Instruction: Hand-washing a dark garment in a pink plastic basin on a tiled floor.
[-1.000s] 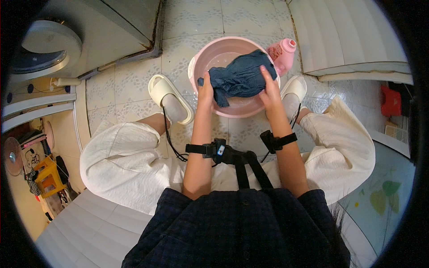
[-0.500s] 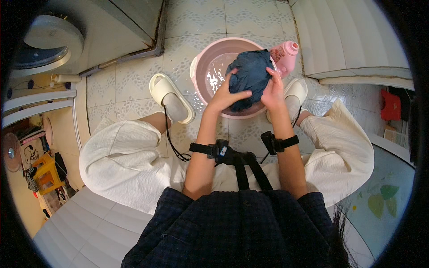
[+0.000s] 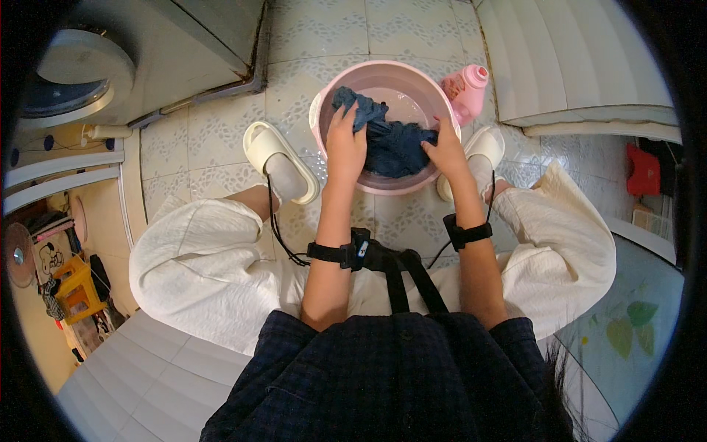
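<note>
A dark blue cloth [image 3: 398,151], wet-looking and crumpled, is stretched between my hands inside a round pink basin [image 3: 318,121] with water in it. My left hand [image 3: 346,147] grips a bunched part at the basin's left side, its fingers over the fabric. At the right side, my right hand [image 3: 448,152] has the cloth's other end between thumb and fingers, near the rim. The middle of the cloth sags low in the basin. Some fingertips of both hands are hidden by cloth or hand.
A pink bottle [image 3: 467,92] stands against the basin's right side. My feet in cream slippers [image 3: 276,158] flank the basin on the tiled floor [image 3: 317,37]. A front-loading washing machine [image 3: 81,81] is at the far left, a white ribbed panel [image 3: 574,59] at the far right.
The cloth has gone from a rounded bundle held over the basin to a loosened length lower in it. My left hand has moved left, and my hands are farther apart.
</note>
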The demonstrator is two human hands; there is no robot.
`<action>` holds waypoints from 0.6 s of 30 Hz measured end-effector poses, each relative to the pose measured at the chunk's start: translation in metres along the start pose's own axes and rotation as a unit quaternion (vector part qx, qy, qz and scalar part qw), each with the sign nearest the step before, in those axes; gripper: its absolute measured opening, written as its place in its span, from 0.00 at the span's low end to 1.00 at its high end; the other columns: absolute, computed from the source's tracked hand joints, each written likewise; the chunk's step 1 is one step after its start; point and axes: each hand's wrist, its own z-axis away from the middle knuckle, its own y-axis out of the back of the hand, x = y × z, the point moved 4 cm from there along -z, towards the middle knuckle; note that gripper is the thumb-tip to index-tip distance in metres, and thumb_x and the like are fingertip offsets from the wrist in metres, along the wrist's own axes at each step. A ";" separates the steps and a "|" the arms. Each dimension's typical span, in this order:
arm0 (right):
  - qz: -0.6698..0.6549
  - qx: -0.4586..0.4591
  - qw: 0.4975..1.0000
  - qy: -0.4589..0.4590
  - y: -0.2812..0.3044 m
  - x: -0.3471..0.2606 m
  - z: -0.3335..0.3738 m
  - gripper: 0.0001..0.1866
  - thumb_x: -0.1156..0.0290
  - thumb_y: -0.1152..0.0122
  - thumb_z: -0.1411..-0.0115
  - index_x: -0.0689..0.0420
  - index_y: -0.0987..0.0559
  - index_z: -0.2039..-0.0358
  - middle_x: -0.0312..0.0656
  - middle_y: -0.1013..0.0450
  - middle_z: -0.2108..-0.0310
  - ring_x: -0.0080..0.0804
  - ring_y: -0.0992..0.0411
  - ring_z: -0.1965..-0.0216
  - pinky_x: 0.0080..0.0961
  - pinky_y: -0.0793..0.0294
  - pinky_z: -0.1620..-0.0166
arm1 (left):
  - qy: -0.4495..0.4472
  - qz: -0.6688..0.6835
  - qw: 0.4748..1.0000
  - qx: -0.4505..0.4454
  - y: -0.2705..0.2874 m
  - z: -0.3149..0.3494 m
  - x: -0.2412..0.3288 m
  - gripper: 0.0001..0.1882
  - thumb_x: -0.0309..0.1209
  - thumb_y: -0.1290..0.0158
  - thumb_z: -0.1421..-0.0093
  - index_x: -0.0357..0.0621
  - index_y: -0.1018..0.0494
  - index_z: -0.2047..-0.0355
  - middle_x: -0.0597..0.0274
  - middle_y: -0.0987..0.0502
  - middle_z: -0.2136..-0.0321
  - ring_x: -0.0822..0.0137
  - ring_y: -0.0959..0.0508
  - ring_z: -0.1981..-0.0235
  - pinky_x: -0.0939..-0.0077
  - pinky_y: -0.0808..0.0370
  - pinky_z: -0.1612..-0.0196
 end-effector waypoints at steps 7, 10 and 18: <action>-0.053 -0.032 0.989 0.132 -0.030 -0.058 0.007 0.27 0.77 0.39 0.56 0.63 0.34 0.53 0.57 0.34 0.55 0.52 0.35 0.52 0.36 0.35 0.50 | -0.074 -0.028 0.996 0.030 0.007 0.001 0.060 0.15 0.21 0.39 0.60 0.30 0.26 0.69 0.51 0.28 0.71 0.55 0.25 0.70 0.70 0.29 0.65; -0.077 -0.048 0.991 0.100 -0.042 -0.056 0.009 0.23 0.80 0.42 0.54 0.63 0.33 0.55 0.55 0.30 0.61 0.52 0.31 0.57 0.37 0.32 0.55 | -0.020 0.005 1.000 0.020 0.010 0.002 0.069 0.16 0.22 0.38 0.62 0.30 0.26 0.70 0.53 0.28 0.74 0.57 0.26 0.72 0.73 0.29 0.65; 0.017 0.053 0.997 0.047 -0.013 -0.027 -0.003 0.10 0.73 0.49 0.45 0.62 0.25 0.64 0.55 0.28 0.73 0.56 0.29 0.68 0.41 0.31 0.62 | 0.023 0.033 0.996 0.081 0.031 -0.010 0.047 0.15 0.27 0.36 0.60 0.31 0.26 0.73 0.50 0.27 0.74 0.52 0.25 0.71 0.69 0.29 0.66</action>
